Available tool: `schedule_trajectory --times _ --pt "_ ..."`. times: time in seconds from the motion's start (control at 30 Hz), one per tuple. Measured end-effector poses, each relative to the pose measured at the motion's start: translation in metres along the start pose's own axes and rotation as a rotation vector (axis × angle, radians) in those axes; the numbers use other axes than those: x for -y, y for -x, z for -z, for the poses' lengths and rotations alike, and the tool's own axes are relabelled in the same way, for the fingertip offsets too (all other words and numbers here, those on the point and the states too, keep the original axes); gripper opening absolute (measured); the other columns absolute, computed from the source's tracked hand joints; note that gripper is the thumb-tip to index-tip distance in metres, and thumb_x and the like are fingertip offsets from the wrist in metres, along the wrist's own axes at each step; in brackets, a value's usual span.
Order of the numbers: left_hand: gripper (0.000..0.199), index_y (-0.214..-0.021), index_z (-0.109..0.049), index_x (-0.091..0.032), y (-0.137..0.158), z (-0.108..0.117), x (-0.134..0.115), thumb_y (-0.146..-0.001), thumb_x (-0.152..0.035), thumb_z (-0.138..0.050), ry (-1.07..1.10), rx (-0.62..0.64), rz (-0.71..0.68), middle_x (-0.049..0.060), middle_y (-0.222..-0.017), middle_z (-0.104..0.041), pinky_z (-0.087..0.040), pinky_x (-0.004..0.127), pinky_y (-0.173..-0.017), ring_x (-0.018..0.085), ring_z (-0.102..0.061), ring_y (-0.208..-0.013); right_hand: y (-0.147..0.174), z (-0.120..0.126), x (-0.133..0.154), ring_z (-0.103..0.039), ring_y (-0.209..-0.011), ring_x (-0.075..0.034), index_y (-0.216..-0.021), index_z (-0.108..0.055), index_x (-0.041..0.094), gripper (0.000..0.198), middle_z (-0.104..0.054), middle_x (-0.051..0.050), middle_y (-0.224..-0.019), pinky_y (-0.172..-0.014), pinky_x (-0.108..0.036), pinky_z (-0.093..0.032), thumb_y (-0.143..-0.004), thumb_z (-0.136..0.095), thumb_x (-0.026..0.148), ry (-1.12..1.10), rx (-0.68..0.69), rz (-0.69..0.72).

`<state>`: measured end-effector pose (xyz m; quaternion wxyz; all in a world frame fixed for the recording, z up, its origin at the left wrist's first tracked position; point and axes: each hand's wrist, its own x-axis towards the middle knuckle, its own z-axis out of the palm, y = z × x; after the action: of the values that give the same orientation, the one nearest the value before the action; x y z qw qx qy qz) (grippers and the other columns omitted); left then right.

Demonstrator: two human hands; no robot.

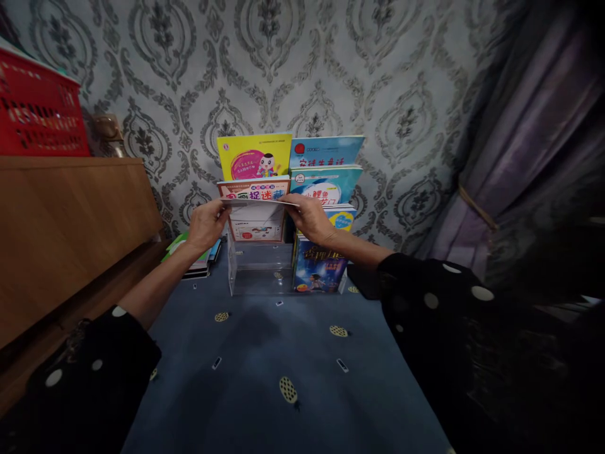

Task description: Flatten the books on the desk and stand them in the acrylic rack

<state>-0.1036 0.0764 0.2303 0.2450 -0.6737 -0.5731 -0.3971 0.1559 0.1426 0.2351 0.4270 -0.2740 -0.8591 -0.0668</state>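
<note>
My left hand (205,224) and my right hand (312,217) pinch the two upper corners of a thin picture book (258,214), held at the left side of a clear acrylic book rack (231,271). Its pale face with a brown border is towards me, and its top edge tips forward. Just behind it stands a book with colourful Chinese lettering (255,188), with a yellow book (255,154) behind that. On the rack's right side, blue books (326,151) rise in tiers, and a dark blue book (319,265) fills the front tier.
The rack stands on a blue cloth with pineapple prints (278,353). More books (201,265) lie stacked left of it. A wooden cabinet (70,233) bears a red basket (42,107) at the left. A purple curtain (472,189) hangs at the right, by the patterned wall.
</note>
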Motion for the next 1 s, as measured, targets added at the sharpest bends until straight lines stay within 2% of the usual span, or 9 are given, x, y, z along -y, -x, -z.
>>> schedule_trajectory --times 0.2,0.4,0.6,0.8,1.0 --pt "0.021 -0.101 -0.072 -0.017 -0.002 -0.002 0.002 -0.090 -0.024 -0.056 0.016 0.004 0.021 0.007 -0.096 -0.077 -0.049 0.030 -0.077 0.025 -0.071 -0.089 -0.005 0.003 0.006 -0.066 -0.112 -0.026 -0.116 -0.070 0.020 0.032 -0.073 -0.007 -0.117 -0.099 -0.042 -0.050 -0.094 -0.048 0.011 -0.018 0.012 -0.064" --pt "0.027 -0.110 -0.072 -0.020 -0.001 -0.003 0.003 -0.092 -0.022 -0.053 0.076 0.004 -0.009 0.006 -0.103 -0.077 -0.050 0.029 -0.081 0.023 -0.071 -0.090 -0.008 -0.003 0.004 -0.066 -0.111 -0.024 -0.114 -0.071 0.017 0.034 -0.074 -0.009 -0.115 -0.098 -0.037 -0.050 -0.091 -0.047 0.007 -0.056 -0.034 -0.036" --pt "0.020 -0.093 -0.073 -0.018 0.001 -0.010 0.007 -0.090 -0.024 -0.054 0.012 0.028 0.033 0.008 -0.092 -0.076 -0.050 0.031 -0.079 0.025 -0.071 -0.089 -0.009 -0.009 0.000 -0.065 -0.112 -0.023 -0.114 -0.069 0.016 0.033 -0.073 -0.009 -0.118 -0.098 -0.035 -0.048 -0.092 -0.046 0.009 -0.039 -0.024 -0.053" --pt "0.018 -0.094 -0.070 -0.017 0.000 -0.015 0.008 -0.089 -0.023 -0.054 -0.009 0.067 0.038 0.010 -0.093 -0.076 -0.048 0.032 -0.076 0.026 -0.070 -0.087 -0.009 -0.004 0.004 -0.067 -0.101 -0.026 -0.108 -0.069 0.016 0.027 -0.075 -0.010 -0.107 -0.087 -0.034 -0.048 -0.093 -0.047 0.011 0.004 0.024 -0.074" --pt "0.015 -0.093 -0.067 -0.017 -0.001 -0.021 0.010 -0.088 -0.023 -0.054 0.022 0.105 0.050 0.009 -0.093 -0.075 -0.048 0.030 -0.076 0.024 -0.069 -0.087 -0.011 -0.001 0.007 -0.067 -0.090 -0.025 -0.105 -0.066 0.016 0.022 -0.074 -0.010 -0.097 -0.078 -0.032 -0.047 -0.094 -0.048 0.016 0.054 -0.016 -0.165"
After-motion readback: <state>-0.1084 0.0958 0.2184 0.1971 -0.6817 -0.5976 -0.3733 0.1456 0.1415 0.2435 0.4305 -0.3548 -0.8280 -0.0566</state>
